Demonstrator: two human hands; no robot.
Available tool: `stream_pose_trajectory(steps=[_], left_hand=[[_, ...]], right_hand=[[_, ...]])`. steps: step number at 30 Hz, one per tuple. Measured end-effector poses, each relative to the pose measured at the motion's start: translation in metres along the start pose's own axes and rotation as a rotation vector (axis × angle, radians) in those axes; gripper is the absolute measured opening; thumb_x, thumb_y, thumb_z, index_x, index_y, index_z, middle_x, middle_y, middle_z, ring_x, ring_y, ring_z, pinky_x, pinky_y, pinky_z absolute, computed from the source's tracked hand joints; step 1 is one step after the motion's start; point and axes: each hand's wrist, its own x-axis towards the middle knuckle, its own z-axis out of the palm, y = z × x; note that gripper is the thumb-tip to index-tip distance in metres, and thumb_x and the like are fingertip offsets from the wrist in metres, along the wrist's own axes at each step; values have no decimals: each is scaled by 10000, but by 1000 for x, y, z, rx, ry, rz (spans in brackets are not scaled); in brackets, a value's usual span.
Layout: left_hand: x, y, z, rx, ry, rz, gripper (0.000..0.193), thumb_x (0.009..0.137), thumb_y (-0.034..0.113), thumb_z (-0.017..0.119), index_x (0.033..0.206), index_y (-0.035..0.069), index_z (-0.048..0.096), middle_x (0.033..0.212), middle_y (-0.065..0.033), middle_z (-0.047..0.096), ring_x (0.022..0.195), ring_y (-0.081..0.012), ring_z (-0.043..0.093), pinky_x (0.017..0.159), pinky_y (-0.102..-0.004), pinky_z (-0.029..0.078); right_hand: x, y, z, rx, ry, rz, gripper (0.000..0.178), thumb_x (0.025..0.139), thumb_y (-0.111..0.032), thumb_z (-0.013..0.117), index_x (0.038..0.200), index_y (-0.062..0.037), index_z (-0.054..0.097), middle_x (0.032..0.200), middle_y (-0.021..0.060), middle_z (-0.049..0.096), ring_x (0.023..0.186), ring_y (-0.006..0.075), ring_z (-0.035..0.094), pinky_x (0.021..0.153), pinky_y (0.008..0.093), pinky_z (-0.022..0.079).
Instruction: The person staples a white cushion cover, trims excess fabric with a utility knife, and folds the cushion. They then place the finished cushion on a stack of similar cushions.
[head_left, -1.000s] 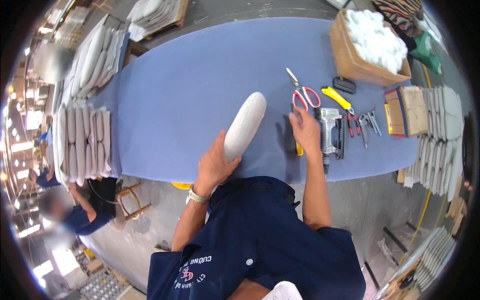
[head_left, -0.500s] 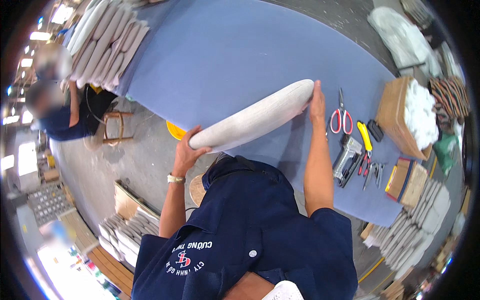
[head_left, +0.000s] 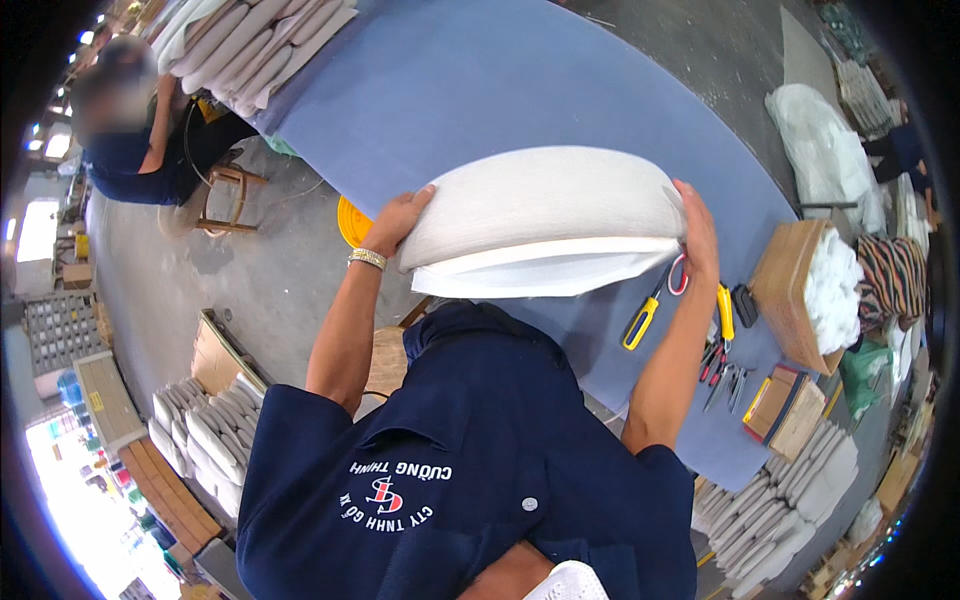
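A curved, padded cushion (head_left: 545, 195) in light grey fabric is held up over the blue-grey table, tilted so that a white cloth underside (head_left: 550, 265) shows along its lower edge. My left hand (head_left: 402, 218) grips its left end, fingers behind and thumb toward me. At the right end, my right hand (head_left: 697, 230) is closed around the tip, with part of its fingers hidden behind the fabric. Near my right forearm lie a yellow-handled screwdriver (head_left: 641, 322) and a red scissor handle (head_left: 678, 275), the rest of the scissors covered.
The table (head_left: 480, 80) bears yellow-handled pliers (head_left: 725, 312), small red-handled tools (head_left: 712, 362) and a cardboard box (head_left: 780, 285) of white stuffing (head_left: 835, 300). Stacked cushions (head_left: 265, 50) stand far left; more (head_left: 785, 495) lie at right. A person (head_left: 125, 155) sits at left beside a wooden stool (head_left: 228, 200).
Both hands have turned the cushion more level and tipped it, bringing its white underside into view. My left hand has risen; my right has moved right and down. The screwdriver now shows.
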Motion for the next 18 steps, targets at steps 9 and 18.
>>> stream_pose_trajectory(steps=[9,18], left_hand=[[-10,-10,42,-55,97,174,938,963,696,569,1560,-12,419,1497,-264,537,1365,-324,548,1167,-395,404],[-56,91,108,-414,-67,544,875,1029,634,509,1627,33,295,1608,-267,402,1485,-370,413,1218,-442,330]], right_hand=[[-49,-66,-16,-50,71,-312,438,1008,-189,569,1400,1,617,1392,131,634,1310,235,553,1130,358,398],[-95,-178,94,-407,20,-1124,629,833,-189,719,1421,-9,589,1203,188,647,1120,356,611,1001,440,485]])
